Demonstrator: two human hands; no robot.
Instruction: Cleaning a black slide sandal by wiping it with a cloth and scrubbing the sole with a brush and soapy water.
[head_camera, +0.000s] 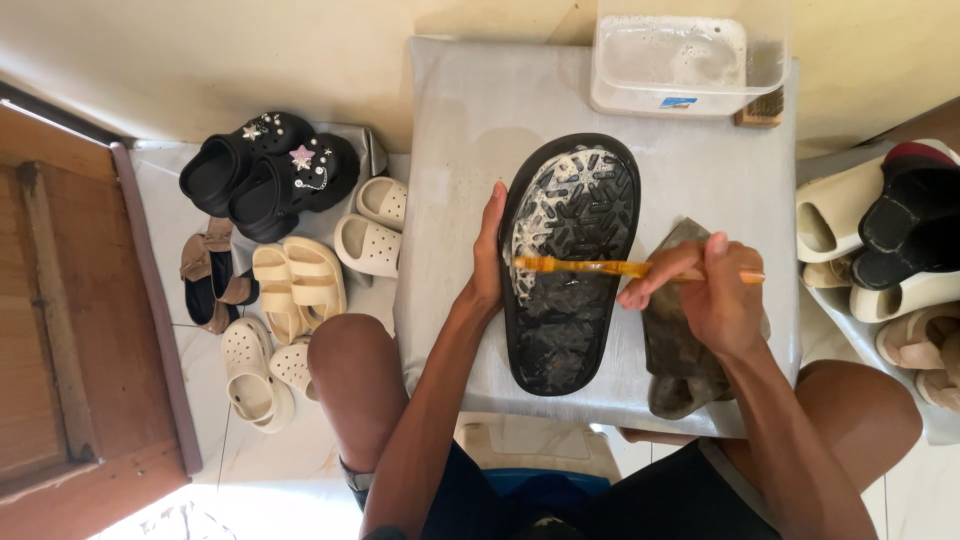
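From the head camera, a black sandal (570, 270) lies sole-up in the middle of a grey tabletop (460, 120). Its long axis runs near to far from the person, tilted a little to the right at the far end, where the wider end points toward a white tub (680, 65) of foamy water. White suds cover the far left part of the tread.

The left hand (488, 262) rests on the sandal's left edge, fingers curled against the rim, its grip steadying the sandal. The right hand (705, 290) has its grip pinched tight around the handle of an orange toothbrush (600, 267), which lies crosswise over the sole, the head touching the tread near the left side. Under the right hand sits a dark crumpled rag (675, 350), just beside the sandal.

On the floor to the left lie black clogs (265, 170) and cream sandals (300, 285); more shoes (880, 240) are stacked on the right.
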